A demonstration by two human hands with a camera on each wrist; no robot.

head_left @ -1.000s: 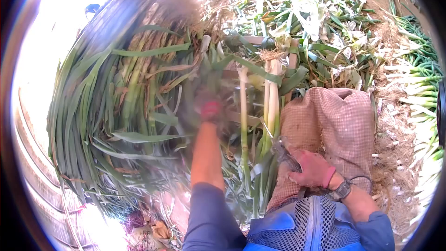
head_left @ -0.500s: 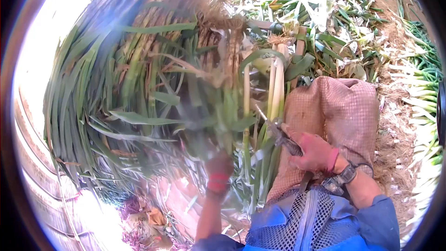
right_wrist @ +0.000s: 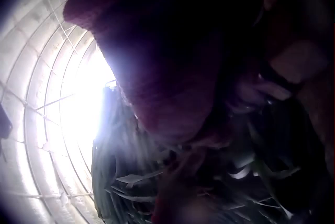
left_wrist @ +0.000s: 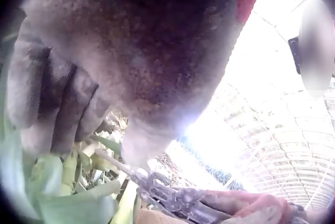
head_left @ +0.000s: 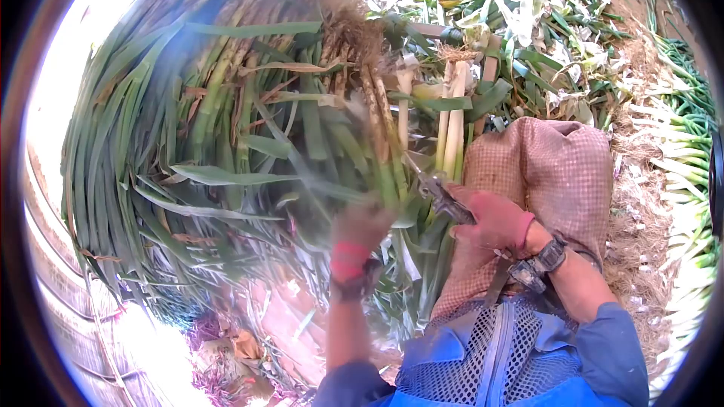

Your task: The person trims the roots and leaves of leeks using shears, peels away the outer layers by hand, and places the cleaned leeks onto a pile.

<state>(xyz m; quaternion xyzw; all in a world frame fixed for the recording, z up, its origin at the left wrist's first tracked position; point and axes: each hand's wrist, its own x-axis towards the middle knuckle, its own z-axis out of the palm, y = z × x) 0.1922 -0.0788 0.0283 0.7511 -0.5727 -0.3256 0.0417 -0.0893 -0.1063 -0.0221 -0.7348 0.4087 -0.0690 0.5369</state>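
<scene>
My gloved left hand (head_left: pixel 362 227), slightly blurred, grips a few leeks (head_left: pixel 386 132) by their green part, roots pointing away from me. In the left wrist view its fingers (left_wrist: pixel 63 98) are curled. My gloved right hand (head_left: pixel 494 218) holds an air blow gun (head_left: pixel 446 202), its thin nozzle angled toward the held stalks; the right wrist view is mostly dark. To the left lies a large heap of untrimmed leeks (head_left: pixel 188 113) with brown roots. Pale, cleaned leeks (head_left: pixel 455 117) lie just beside the tool.
A checked brown cloth (head_left: pixel 562 173) covers my legs at the right. Leaf scraps (head_left: pixel 520 30) are piled ahead. A row of cleaned leeks (head_left: pixel 686 181) runs along the far right. Wooden slats (head_left: pixel 490 60) show beneath the scraps. Greenhouse hoops (left_wrist: pixel 293 151) arch behind in the left wrist view.
My left hand went into the heap, drew leeks back toward me, then brought them right, close to the nozzle. The right hand with the blow gun shifted slightly up and left.
</scene>
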